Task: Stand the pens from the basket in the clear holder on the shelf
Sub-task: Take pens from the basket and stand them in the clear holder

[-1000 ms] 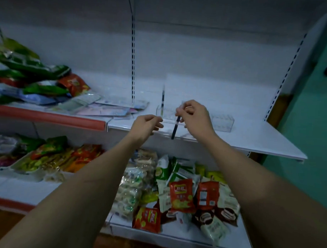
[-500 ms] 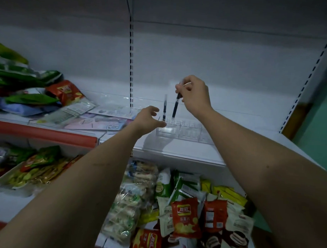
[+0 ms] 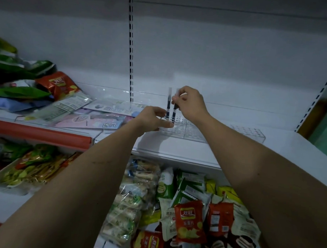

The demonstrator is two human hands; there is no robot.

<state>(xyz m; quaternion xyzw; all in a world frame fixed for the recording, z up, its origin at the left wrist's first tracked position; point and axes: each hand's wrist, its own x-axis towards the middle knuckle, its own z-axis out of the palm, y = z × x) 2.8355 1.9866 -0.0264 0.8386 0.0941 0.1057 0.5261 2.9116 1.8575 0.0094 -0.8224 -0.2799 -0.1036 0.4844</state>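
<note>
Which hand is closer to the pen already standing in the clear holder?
Left. The left hand sits at the base of the standing pen, against the clear holder. The right hand pinches a second pen just beside it.
</note>
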